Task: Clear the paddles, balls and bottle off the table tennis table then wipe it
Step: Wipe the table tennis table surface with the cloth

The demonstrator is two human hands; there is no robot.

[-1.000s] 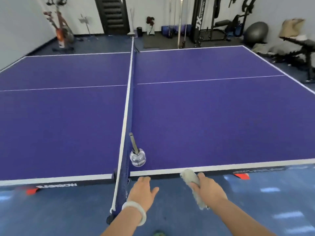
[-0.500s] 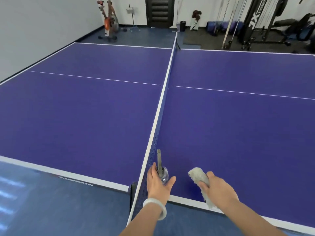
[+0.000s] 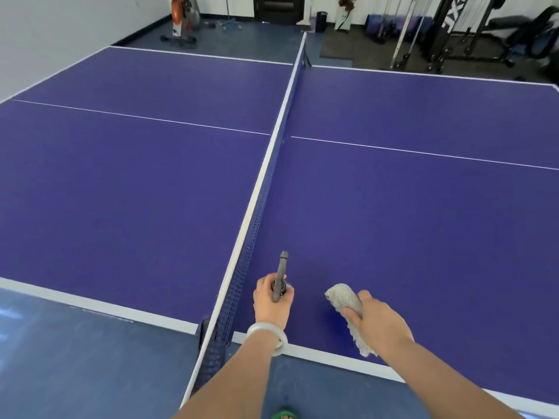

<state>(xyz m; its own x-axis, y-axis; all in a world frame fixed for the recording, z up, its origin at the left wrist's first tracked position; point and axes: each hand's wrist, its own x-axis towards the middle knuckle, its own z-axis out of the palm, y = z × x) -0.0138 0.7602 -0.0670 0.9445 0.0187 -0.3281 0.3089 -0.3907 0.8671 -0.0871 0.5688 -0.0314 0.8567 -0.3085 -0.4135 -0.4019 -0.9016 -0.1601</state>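
The left hand [image 3: 272,303] curls its fingers round the spray bottle [image 3: 279,281] beside the net [image 3: 242,264]; the right hand [image 3: 378,322] grips a cloth [image 3: 343,299] over the table [image 3: 393,237]

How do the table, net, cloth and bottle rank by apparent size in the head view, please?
1. table
2. net
3. cloth and bottle: look alike, both partly hidden, so unranked.

Premises identified as gym/rec rm. Evidence noted: table tennis surface [image 3: 393,222] w/ net [image 3: 266,182]; exercise bike [image 3: 181,19] at far left wall; cable-machine frame [image 3: 447,22] and padded bench [image 3: 511,22] at rear right; blue sports flooring [image 3: 90,367]; dark mat [image 3: 341,46] by equip.
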